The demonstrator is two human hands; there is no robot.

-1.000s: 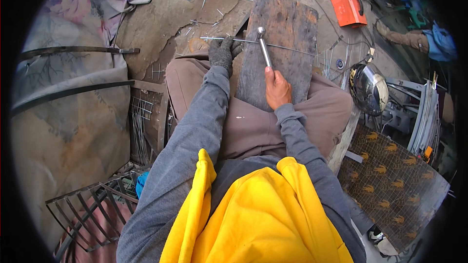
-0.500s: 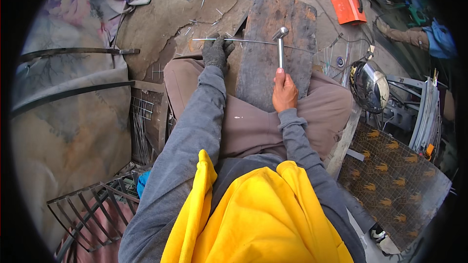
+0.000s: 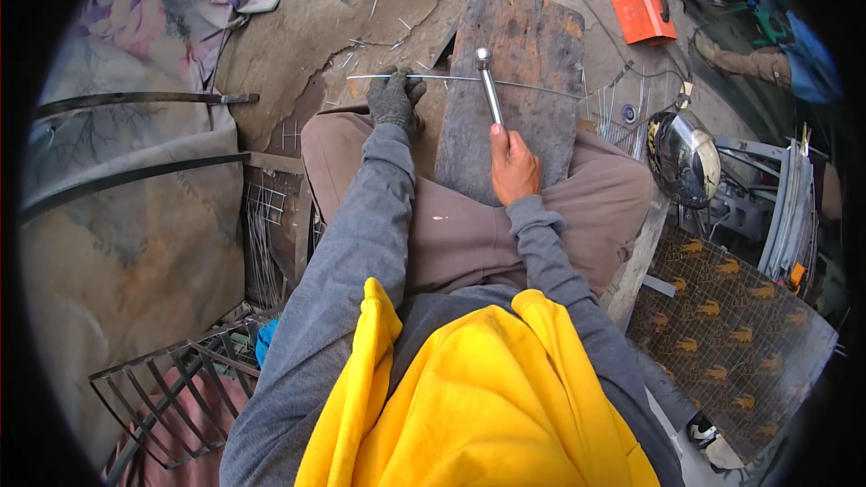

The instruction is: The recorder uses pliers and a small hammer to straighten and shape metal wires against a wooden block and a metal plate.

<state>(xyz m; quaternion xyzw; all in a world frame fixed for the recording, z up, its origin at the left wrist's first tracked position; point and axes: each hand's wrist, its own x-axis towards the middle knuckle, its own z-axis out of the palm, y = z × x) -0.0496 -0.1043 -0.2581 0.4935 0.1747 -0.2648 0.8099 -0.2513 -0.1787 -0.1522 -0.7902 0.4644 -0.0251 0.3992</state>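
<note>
Thin metal rod (image 3: 442,78) is laid crosswise over the wooden board (image 3: 523,27), its left end left sticking out past the gloved left hand (image 3: 394,99). Rod is gripped there with fingers curled in; underside of that grip is hidden. Judged light, fairly stiff but springy over its length, probably smooth enough to roll; best held near the board's left edge, where whip should be least. Farther right, hammer (image 3: 488,86) is gripped by its shaft in the bare right hand (image 3: 517,165), thumb set along it. Judged head-heavy, rigid, maybe slick; best held low. Lower end of shaft is covered by the palm. Rod-hammer contact cannot be told; rod's right end is hard to make out.
</note>
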